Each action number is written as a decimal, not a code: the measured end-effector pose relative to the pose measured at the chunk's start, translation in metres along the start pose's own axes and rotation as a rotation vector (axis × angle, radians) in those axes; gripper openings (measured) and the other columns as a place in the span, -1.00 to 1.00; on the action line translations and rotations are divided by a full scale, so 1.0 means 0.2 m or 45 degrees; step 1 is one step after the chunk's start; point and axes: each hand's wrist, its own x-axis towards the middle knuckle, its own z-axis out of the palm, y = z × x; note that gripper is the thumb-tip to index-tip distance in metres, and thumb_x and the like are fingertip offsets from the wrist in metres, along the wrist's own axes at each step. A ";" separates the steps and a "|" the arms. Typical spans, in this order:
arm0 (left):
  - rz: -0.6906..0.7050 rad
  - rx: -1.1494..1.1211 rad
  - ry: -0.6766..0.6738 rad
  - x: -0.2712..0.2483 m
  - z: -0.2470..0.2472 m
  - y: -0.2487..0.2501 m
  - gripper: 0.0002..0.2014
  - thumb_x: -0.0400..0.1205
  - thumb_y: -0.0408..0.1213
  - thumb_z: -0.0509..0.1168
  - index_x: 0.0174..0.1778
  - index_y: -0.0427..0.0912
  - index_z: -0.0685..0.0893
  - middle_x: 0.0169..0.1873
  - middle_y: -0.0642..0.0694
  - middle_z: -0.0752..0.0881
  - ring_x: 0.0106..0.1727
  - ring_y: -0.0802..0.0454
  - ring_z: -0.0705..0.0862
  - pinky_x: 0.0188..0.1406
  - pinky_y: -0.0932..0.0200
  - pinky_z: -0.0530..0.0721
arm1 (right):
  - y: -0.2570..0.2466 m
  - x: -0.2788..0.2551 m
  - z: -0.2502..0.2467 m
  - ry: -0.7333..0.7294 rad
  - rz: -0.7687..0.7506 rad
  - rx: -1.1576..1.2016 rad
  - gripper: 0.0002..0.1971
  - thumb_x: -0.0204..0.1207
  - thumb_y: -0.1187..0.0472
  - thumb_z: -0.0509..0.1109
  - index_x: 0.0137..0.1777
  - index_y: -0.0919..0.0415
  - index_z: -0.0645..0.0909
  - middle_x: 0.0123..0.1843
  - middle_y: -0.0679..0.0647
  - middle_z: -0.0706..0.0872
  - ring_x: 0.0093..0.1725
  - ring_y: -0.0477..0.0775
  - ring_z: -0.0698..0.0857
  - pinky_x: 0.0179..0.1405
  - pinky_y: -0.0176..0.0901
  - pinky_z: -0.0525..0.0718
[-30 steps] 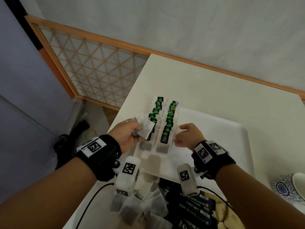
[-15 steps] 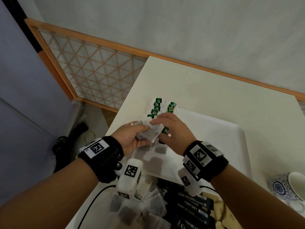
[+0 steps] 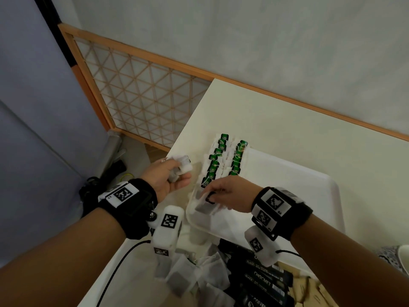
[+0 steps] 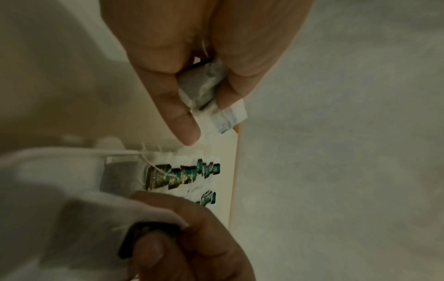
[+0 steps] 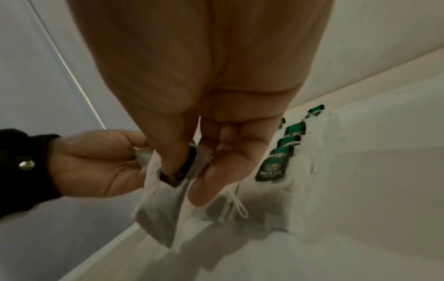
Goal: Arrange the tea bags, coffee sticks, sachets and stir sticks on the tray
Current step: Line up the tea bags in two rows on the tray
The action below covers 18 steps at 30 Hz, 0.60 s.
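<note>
Two rows of tea bags with green tags lie along the left side of the white tray. My right hand pinches one tea bag by its dark tag, just above the tray's near-left corner at the near end of the rows. My left hand, left of the tray, holds a small bunch of tea bags between curled fingers and thumb.
Loose tea bags are piled on the table near me, beside black coffee sticks and brown sachets. A patterned cup stands at the right edge. The table's left edge drops off beside my left hand. A wooden lattice screen stands behind.
My right hand took a tea bag from the bunch in my left hand and carried it down to the tray's near-left corner. The left hand drew back leftward.
</note>
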 end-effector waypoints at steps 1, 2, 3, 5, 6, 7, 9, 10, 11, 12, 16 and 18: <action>-0.004 -0.012 -0.003 0.00 -0.01 0.01 -0.86 0.68 -0.43 0.19 0.12 -0.30 0.54 -0.12 -0.30 0.68 -0.36 -0.05 0.79 -0.48 0.16 0.76 | -0.01 0.01 0.00 -0.040 0.006 -0.014 -0.74 0.60 0.29 0.30 0.18 0.04 0.72 -0.29 -0.28 0.59 -0.48 -0.45 0.55 -0.45 -0.63 0.44; -0.007 -0.020 -0.011 -0.01 -0.01 0.01 -0.86 0.67 -0.44 0.20 0.13 -0.29 0.53 -0.12 -0.28 0.67 -0.36 -0.06 0.80 -0.47 0.15 0.76 | -0.02 0.03 0.00 -0.062 0.009 -0.020 -0.73 0.60 0.29 0.30 0.19 0.02 0.72 -0.31 -0.29 0.58 -0.50 -0.47 0.54 -0.48 -0.64 0.43; -0.008 -0.022 -0.021 -0.01 -0.01 0.01 -0.86 0.66 -0.45 0.22 0.12 -0.27 0.52 -0.14 -0.25 0.66 -0.35 -0.07 0.81 -0.46 0.14 0.77 | -0.03 0.05 0.00 -0.053 0.010 -0.027 -0.73 0.59 0.29 0.33 0.19 0.01 0.72 -0.32 -0.30 0.57 -0.50 -0.45 0.55 -0.48 -0.64 0.43; -0.007 -0.014 -0.028 -0.01 -0.02 0.01 -0.84 0.64 -0.45 0.26 0.11 -0.26 0.52 -0.17 -0.22 0.67 -0.34 -0.06 0.81 -0.45 0.12 0.76 | -0.03 0.10 -0.01 0.030 0.035 -0.029 -0.71 0.54 0.28 0.40 0.19 -0.03 0.72 -0.35 -0.29 0.56 -0.46 -0.39 0.55 -0.40 -0.64 0.44; -0.004 -0.021 -0.027 -0.01 -0.02 0.01 -0.81 0.63 -0.45 0.28 0.14 -0.26 0.51 -0.17 -0.23 0.69 -0.34 -0.06 0.81 -0.45 0.12 0.76 | -0.02 0.12 -0.01 0.079 0.062 -0.011 -0.71 0.51 0.26 0.44 0.18 -0.05 0.72 -0.38 -0.26 0.55 -0.45 -0.37 0.54 -0.35 -0.63 0.45; 0.000 -0.031 -0.026 -0.01 -0.02 0.01 -0.77 0.62 -0.45 0.30 0.18 -0.27 0.51 -0.16 -0.24 0.70 -0.33 -0.06 0.81 -0.45 0.12 0.76 | -0.01 0.14 -0.01 0.124 0.086 0.017 -0.72 0.48 0.25 0.47 0.17 -0.04 0.72 -0.41 -0.22 0.54 -0.46 -0.35 0.53 -0.31 -0.57 0.49; 0.003 -0.036 -0.032 -0.01 -0.02 0.01 -0.73 0.60 -0.44 0.33 0.21 -0.27 0.51 -0.14 -0.24 0.71 -0.31 -0.05 0.82 -0.45 0.13 0.76 | 0.00 0.16 0.01 0.192 0.126 0.078 -0.72 0.45 0.21 0.51 0.15 -0.02 0.71 -0.39 -0.14 0.56 -0.44 -0.30 0.53 -0.28 -0.46 0.54; -0.001 -0.032 -0.039 0.00 -0.02 0.01 -0.75 0.60 -0.44 0.33 0.18 -0.28 0.52 -0.13 -0.24 0.71 -0.30 -0.04 0.82 -0.44 0.14 0.76 | 0.00 0.16 0.01 0.220 0.146 0.093 -0.73 0.44 0.18 0.52 0.14 -0.02 0.70 -0.33 -0.12 0.61 -0.39 -0.28 0.56 -0.27 -0.44 0.55; -0.004 -0.026 -0.049 0.00 -0.02 0.01 -0.80 0.60 -0.44 0.33 0.12 -0.28 0.54 -0.13 -0.23 0.71 -0.30 -0.02 0.82 -0.43 0.14 0.77 | 0.01 0.16 0.01 0.259 0.158 0.083 -0.73 0.44 0.15 0.52 0.14 -0.02 0.68 -0.25 -0.10 0.66 -0.31 -0.23 0.61 -0.25 -0.41 0.57; -0.007 -0.023 -0.057 0.00 -0.01 0.01 -0.87 0.61 -0.43 0.32 0.05 -0.27 0.56 -0.13 -0.21 0.70 -0.30 -0.01 0.81 -0.41 0.13 0.78 | 0.02 0.15 0.00 0.310 0.165 0.052 -0.74 0.44 0.14 0.51 0.14 0.00 0.67 -0.17 -0.06 0.70 -0.24 -0.15 0.65 -0.21 -0.35 0.60; -0.009 -0.052 -0.045 0.01 0.01 0.01 -0.83 0.65 -0.38 0.29 0.14 -0.27 0.54 -0.08 -0.22 0.68 -0.32 -0.02 0.81 -0.35 0.08 0.81 | 0.03 0.12 0.00 0.433 0.151 -0.128 -0.87 0.47 0.19 0.47 0.00 0.06 0.67 -0.21 -0.07 0.63 -0.19 -0.07 0.61 -0.23 -0.30 0.56; -0.009 -0.056 -0.032 0.01 0.02 0.00 -0.75 0.66 -0.32 0.28 0.24 -0.27 0.53 -0.03 -0.24 0.69 -0.30 -0.03 0.81 -0.36 0.08 0.81 | 0.01 0.09 0.02 0.340 0.110 -0.226 -0.91 0.47 0.19 0.45 -0.04 0.05 0.69 -0.28 -0.21 0.52 -0.21 -0.13 0.54 -0.21 -0.32 0.49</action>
